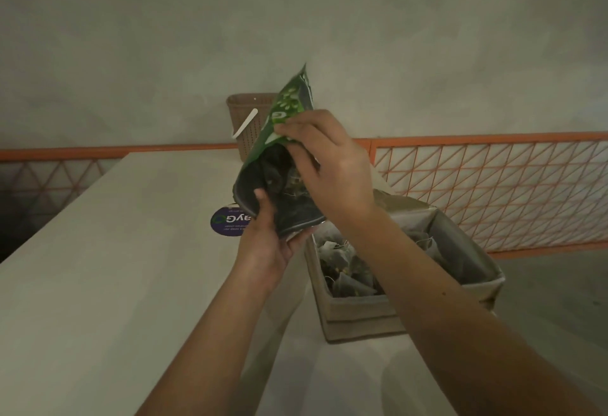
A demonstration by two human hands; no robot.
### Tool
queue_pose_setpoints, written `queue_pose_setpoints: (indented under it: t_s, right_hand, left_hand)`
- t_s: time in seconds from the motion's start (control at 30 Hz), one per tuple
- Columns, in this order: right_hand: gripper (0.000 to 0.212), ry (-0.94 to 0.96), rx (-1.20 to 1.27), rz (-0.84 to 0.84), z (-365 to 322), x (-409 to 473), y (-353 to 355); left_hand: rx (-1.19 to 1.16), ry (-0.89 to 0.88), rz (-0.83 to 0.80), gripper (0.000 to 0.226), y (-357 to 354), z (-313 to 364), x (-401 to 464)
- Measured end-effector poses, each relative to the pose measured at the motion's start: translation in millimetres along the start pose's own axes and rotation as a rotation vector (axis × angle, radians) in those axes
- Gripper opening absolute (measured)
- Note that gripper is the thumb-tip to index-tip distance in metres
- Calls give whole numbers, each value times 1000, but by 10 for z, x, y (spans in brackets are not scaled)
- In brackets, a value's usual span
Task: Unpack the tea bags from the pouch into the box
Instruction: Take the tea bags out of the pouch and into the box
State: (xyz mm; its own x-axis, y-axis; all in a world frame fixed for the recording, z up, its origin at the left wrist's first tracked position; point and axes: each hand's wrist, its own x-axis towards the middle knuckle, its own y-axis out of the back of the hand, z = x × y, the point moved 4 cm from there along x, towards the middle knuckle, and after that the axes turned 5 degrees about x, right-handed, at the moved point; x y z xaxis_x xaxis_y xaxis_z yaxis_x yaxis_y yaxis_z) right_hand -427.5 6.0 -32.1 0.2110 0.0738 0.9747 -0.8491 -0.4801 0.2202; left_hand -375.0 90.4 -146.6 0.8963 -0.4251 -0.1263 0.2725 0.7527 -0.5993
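A green pouch (pixel 285 109) is held up over the table, its open mouth turned toward me, with dark tea bags (pixel 279 178) showing inside. My left hand (pixel 266 238) grips the lower rim of the mouth. My right hand (pixel 325 165) pinches the upper edge of the pouch, fingers at the opening. Just right of and below the pouch stands an open cardboard box (pixel 358 313) holding several tea bags (pixel 345 271); my right forearm crosses over it.
The pale table (pixel 98 267) has a round purple sticker (pixel 227 222) under the pouch. A brown perforated basket (pixel 245 119) with a white handle stands at the far edge. An orange mesh railing (pixel 493 185) runs behind at right.
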Motion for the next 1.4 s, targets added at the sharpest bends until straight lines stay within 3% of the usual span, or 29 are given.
queue_pose_setpoints:
  t_s: [0.17, 0.4, 0.67, 0.8, 0.97, 1.3, 1.4]
  right_hand:
    - [16, 88, 16, 88, -103, -3, 153]
    - [16, -49, 30, 16, 77, -159, 34]
    - [16, 73, 35, 65, -116, -51, 157]
    - [17, -68, 41, 20, 37, -153, 14]
    - [17, -109, 82, 8, 106, -141, 32]
    - [23, -249, 107, -77, 14, -109, 40]
    - [10, -283, 137, -93, -12, -141, 115]
  left_hand:
    - [2, -13, -23, 34, 38, -5, 25]
    - [31, 61, 31, 28, 28, -104, 52]
    - [24, -4, -36, 28, 12, -85, 21]
    - [-4, 40, -30, 33, 2, -83, -11]
    - [-29, 89, -56, 50, 54, -96, -43]
    - [-219, 134, -107, 44, 28, -78, -66]
    - [-258, 140, -130, 51, 22, -67, -38]
